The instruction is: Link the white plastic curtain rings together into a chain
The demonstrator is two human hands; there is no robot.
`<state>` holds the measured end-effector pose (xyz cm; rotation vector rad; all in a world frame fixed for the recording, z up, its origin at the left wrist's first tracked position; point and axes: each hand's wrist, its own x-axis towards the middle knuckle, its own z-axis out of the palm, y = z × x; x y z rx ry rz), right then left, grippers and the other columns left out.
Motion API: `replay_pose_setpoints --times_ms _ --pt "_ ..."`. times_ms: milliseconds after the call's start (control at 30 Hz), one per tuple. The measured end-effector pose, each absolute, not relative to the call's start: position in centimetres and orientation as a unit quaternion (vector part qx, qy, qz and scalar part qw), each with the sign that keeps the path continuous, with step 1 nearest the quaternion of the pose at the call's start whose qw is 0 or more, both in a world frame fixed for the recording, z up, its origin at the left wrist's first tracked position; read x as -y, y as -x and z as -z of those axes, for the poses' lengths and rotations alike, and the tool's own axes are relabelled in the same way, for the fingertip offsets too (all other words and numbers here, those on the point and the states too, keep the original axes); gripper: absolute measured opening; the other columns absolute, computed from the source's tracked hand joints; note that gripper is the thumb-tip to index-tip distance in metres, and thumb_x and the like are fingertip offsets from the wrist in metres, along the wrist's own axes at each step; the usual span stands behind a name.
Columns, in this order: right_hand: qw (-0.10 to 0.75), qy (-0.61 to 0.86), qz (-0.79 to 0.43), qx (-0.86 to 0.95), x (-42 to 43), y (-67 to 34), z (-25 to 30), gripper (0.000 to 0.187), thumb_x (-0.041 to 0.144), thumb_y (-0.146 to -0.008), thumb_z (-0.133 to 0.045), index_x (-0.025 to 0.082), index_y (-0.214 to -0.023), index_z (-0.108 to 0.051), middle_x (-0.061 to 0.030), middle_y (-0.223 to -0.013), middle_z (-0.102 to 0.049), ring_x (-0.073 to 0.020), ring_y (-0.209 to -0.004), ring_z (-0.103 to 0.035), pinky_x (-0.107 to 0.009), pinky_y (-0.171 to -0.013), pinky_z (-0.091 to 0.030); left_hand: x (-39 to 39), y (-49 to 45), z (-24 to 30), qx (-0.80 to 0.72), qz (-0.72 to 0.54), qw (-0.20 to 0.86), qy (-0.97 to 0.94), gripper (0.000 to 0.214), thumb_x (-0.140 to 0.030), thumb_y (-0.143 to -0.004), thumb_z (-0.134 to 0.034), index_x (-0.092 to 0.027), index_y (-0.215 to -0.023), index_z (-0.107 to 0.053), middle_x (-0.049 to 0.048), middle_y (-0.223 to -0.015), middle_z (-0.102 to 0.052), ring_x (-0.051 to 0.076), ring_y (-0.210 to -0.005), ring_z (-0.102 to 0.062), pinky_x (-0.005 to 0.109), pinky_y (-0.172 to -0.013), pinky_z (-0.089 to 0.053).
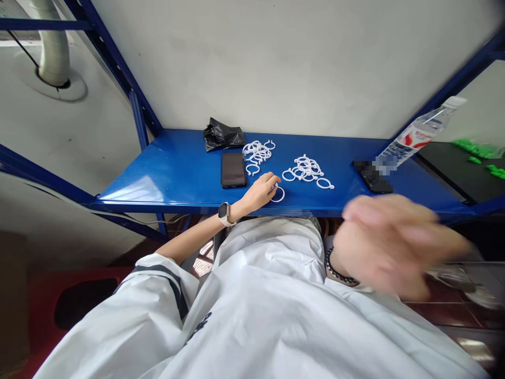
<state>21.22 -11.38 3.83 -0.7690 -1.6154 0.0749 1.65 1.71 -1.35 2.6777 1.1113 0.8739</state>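
My left hand (262, 190) rests on the blue shelf (173, 173) with its fingers curled over a single white plastic ring (278, 195). Two heaps of white rings lie behind it: one (258, 152) beside a dark phone (233, 169) and one (306, 170) to the right. My right hand (390, 245) is raised close to the camera, far in front of the shelf. It is smeared by motion, wears a dark bead bracelet (337, 271), and its fingers seem stretched out to the right with nothing visible in them.
A crumpled black plastic bag (222, 136) lies at the back of the shelf. A second dark phone (372, 176) and a tilted water bottle (418, 134) sit at the right. Green pieces (479, 152) lie on a dark surface further right. Blue frame posts flank the shelf.
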Motion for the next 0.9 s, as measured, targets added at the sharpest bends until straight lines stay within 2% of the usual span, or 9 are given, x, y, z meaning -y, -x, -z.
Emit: replay_pose_setpoints --times_ms 33,67,133,267,400,500,600,700,900 --pt "0.681 0.295 -0.051 0.669 10.7 -20.3 -4.6 0.033 0.052 -0.095 -0.032 0.040 -0.111 -0.058 -0.0023 -0.092 -0.065 -0.0248 -0.085 -0.066 -0.043 -0.066 -0.056 -1.7 -1.7 1.3 -0.363 -0.292 0.059 -0.883 0.023 -0.009 -0.092 -0.042 -0.016 -0.112 -0.053 0.0102 -0.104 -0.059 0.021 -0.097 -0.060 0.034 -0.082 -0.052" --pt "0.690 0.290 -0.075 0.659 9.6 -19.5 -5.0 0.027 0.044 -0.096 -0.037 0.038 -0.112 -0.058 -0.0017 -0.096 -0.066 -0.0230 -0.089 -0.065 -0.040 -0.069 -0.056 -1.6 -1.7 1.3 -0.361 -0.296 0.061 -0.882 0.025 -0.009 -0.092 -0.043 -0.017 -0.113 -0.052 0.0101 -0.104 -0.059 0.020 -0.097 -0.060 0.034 -0.083 -0.052" --pt "0.639 0.342 -0.145 0.673 7.1 -18.4 -4.7 0.020 0.035 -0.095 -0.044 0.031 -0.107 -0.060 -0.0028 -0.102 -0.067 -0.0206 -0.095 -0.065 -0.035 -0.075 -0.055 -1.5 -1.7 1.3 -0.357 -0.299 0.063 -0.883 0.027 -0.009 -0.091 -0.043 -0.017 -0.115 -0.052 0.0099 -0.105 -0.060 0.020 -0.098 -0.059 0.034 -0.083 -0.052" --pt "0.510 0.449 -0.223 0.699 2.4 -18.1 -0.7 0.026 0.041 -0.092 -0.049 0.023 -0.109 -0.057 -0.0074 -0.107 -0.067 -0.0208 -0.097 -0.065 -0.033 -0.078 -0.054 -1.4 -1.8 1.2 -0.345 -0.296 0.054 -0.889 0.027 -0.009 -0.091 -0.044 -0.017 -0.115 -0.053 0.0105 -0.107 -0.060 0.020 -0.100 -0.059 0.033 -0.084 -0.052" --pt "0.473 0.504 -0.172 0.702 1.7 -18.5 2.3 0.027 0.037 -0.088 -0.054 0.021 -0.110 -0.054 -0.0065 -0.098 -0.066 -0.0196 -0.084 -0.063 -0.033 -0.075 -0.052 -1.3 -1.8 1.1 -0.335 -0.304 0.049 -0.890 0.025 -0.009 -0.091 -0.042 -0.016 -0.112 -0.053 0.0104 -0.107 -0.059 0.020 -0.101 -0.059 0.032 -0.086 -0.051" --pt "0.450 0.519 -0.141 0.713 2.7 -18.8 2.5 0.015 0.033 -0.091 -0.051 0.022 -0.100 -0.057 -0.0038 -0.087 -0.065 -0.0189 -0.077 -0.060 -0.031 -0.072 -0.049 -1.2 -1.8 1.1 -0.329 -0.310 0.048 -0.891 0.023 -0.011 -0.093 -0.041 -0.016 -0.112 -0.053 0.0110 -0.108 -0.060 0.019 -0.101 -0.059 0.032 -0.086 -0.051" --pt "0.402 0.539 -0.064 0.738 3.6 -18.7 2.5 0.014 0.029 -0.093 -0.048 0.023 -0.085 -0.058 -0.0044 -0.082 -0.066 -0.0215 -0.082 -0.059 -0.032 -0.074 -0.045 -1.1 -1.8 1.0 -0.325 -0.306 0.052 -0.894 0.023 -0.011 -0.094 -0.039 -0.017 -0.112 -0.053 0.0111 -0.109 -0.060 0.019 -0.101 -0.059 0.031 -0.086 -0.051" --pt "0.379 0.556 -0.006 0.740 3.8 -18.3 2.9 0.018 0.027 -0.095 -0.046 0.022 -0.083 -0.058 -0.0058 -0.083 -0.066 -0.0229 -0.083 -0.058 -0.033 -0.073 -0.043 -1.2 -1.8 1.1 -0.311 -0.311 0.060 -0.896 0.023 -0.011 -0.094 -0.040 -0.016 -0.111 -0.053 0.0111 -0.110 -0.060 0.018 -0.099 -0.060 0.030 -0.084 -0.052" --pt "0.403 0.563 0.036 0.720 3.4 -18.0 4.2 0.019 0.025 -0.096 -0.046 0.021 -0.084 -0.060 -0.0042 -0.075 -0.066 -0.0209 -0.074 -0.058 -0.031 -0.068 -0.040 -1.3 -1.8 1.4 -0.264 -0.378 0.094 -0.883 0.023 -0.009 -0.088 -0.047 -0.016 -0.109 -0.055 0.0088 -0.103 -0.062 0.015 -0.084 -0.061 0.027 -0.076 -0.053"
